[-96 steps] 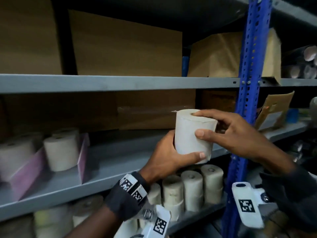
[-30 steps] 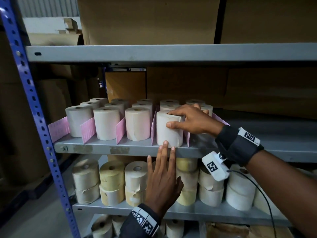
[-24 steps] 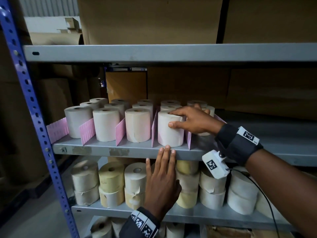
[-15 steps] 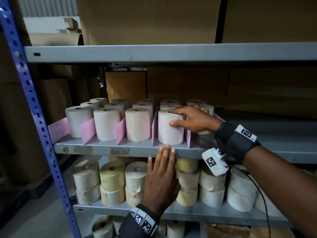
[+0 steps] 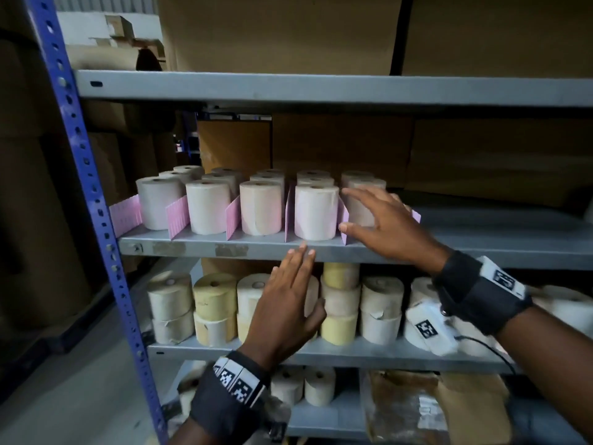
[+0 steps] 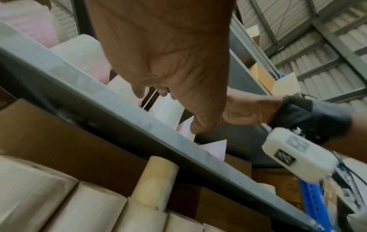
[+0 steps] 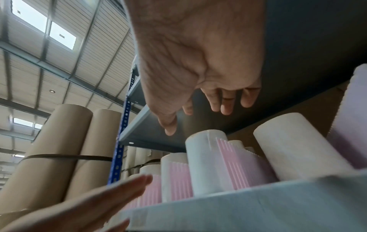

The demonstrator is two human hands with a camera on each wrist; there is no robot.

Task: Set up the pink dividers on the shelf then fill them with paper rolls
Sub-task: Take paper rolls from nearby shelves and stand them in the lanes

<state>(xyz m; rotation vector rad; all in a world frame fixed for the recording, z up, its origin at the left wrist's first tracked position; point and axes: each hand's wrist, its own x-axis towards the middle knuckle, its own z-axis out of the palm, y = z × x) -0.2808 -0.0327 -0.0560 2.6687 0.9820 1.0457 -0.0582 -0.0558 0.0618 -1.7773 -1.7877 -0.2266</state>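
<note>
Several pink dividers (image 5: 233, 216) stand upright on the grey middle shelf (image 5: 199, 245), with rows of white paper rolls between them. The front roll (image 5: 316, 211) of the fourth slot stands upright and nothing holds it. My right hand (image 5: 349, 209) hovers just right of it with fingers spread, over the divider (image 5: 343, 220) and the roll behind. My left hand (image 5: 305, 277) is flat below, its fingertips (image 5: 301, 250) at the shelf's front edge. The right wrist view shows my right hand (image 7: 198, 109) above a roll (image 7: 206, 164). In the left wrist view my left hand (image 6: 174, 106) sits at the shelf lip (image 6: 119, 102).
Yellow and white rolls (image 5: 215, 309) are stacked two high on the lower shelf. A blue perforated post (image 5: 93, 200) stands at the left. Cardboard boxes (image 5: 279, 30) fill the top shelf and line the back. The middle shelf board (image 5: 513, 232) runs on to the right.
My right hand has let go of the front roll and pulled back to the right, fingers now spread. The roll stays standing in its slot. My left hand stays at the shelf edge.
</note>
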